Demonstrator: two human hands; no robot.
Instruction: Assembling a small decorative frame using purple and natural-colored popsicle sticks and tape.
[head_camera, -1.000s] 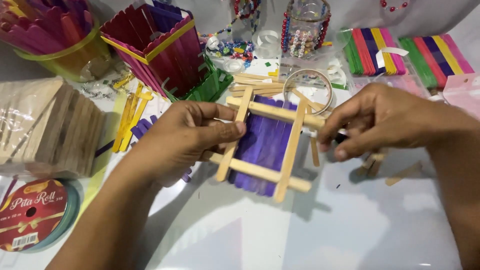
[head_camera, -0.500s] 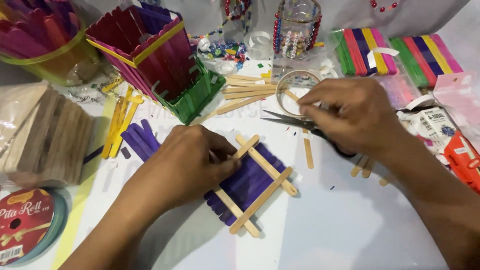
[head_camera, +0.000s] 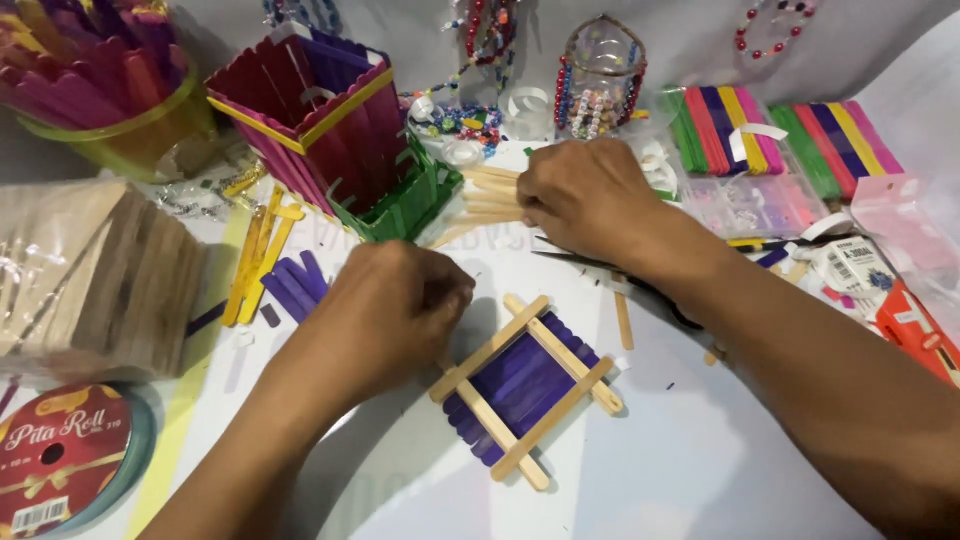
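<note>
The purple craft-stick panel (head_camera: 525, 385), framed by four plain wooden sticks, lies flat on the white table (head_camera: 700, 470), set at a diagonal. The left hand (head_camera: 385, 310) rests at its upper left corner, fingers curled loosely and touching or just over that corner; it grips nothing that can be seen. The panel spreads out to the lower right of this hand. The right hand (head_camera: 585, 195) is well above the panel, knuckles up, fingers bent down onto a small heap of plain wooden sticks (head_camera: 490, 195); whether it has pinched one cannot be told. Black scissors (head_camera: 620, 280) lie on the table under that forearm, between the right hand and the panel. Just left of the stick heap stands a box of red, purple and green craft sticks (head_camera: 330, 130).
</note>
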